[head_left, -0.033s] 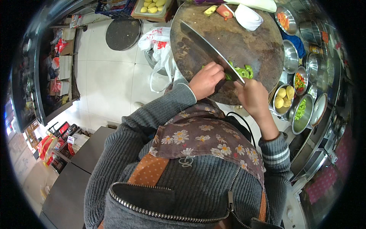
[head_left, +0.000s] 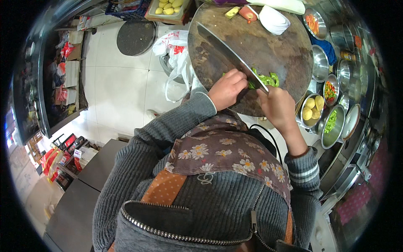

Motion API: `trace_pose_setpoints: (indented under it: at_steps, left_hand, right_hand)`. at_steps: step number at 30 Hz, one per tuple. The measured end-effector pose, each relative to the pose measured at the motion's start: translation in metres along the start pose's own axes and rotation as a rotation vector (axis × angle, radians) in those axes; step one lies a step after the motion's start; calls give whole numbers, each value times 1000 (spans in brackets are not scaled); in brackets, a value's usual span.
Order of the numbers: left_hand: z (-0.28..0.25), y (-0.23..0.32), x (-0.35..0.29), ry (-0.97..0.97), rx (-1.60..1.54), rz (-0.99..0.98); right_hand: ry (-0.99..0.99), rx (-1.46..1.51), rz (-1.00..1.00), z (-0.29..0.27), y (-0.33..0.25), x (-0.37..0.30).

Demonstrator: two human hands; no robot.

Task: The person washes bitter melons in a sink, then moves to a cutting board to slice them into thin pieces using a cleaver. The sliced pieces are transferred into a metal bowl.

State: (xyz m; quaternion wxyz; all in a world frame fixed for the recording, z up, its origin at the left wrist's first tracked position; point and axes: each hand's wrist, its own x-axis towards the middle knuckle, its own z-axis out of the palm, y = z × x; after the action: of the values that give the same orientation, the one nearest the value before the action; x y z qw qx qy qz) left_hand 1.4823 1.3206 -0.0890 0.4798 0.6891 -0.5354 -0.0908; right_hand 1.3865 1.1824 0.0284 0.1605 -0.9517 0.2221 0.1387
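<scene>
A round wooden chopping board lies before me. Its near part carries my right hand, closed around the handle of a long kitchen knife. The blade slants to the far left over the wood. Against the blade's left side, my left hand has its fingers curled down on a green pepper; only a little green shows past the fingers, and the rest is hidden. Cut green pepper strips lie to the right of the blade, close to my right hand.
At the board's far edge sit a white sliced vegetable and a red piece. Metal bowls crowd the right side, among them a bowl of potatoes and one of green pieces. A white plastic bag stands left of the board.
Hardly anything differs. Both hands and the knife keep their places, with the blade lying a touch further left at its far end.
</scene>
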Motion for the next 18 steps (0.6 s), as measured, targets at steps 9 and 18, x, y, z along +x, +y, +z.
trace_pose_setpoints:
  at_steps: [9, 18]
  left_hand:
    - [-2, -3, -11, 26, 51, -29]
    - [-2, -1, -18, 72, 78, -61]
  right_hand:
    - [-37, 13, 3, 4, -6, -1]
    - [-44, -2, -39, 2, -11, 1]
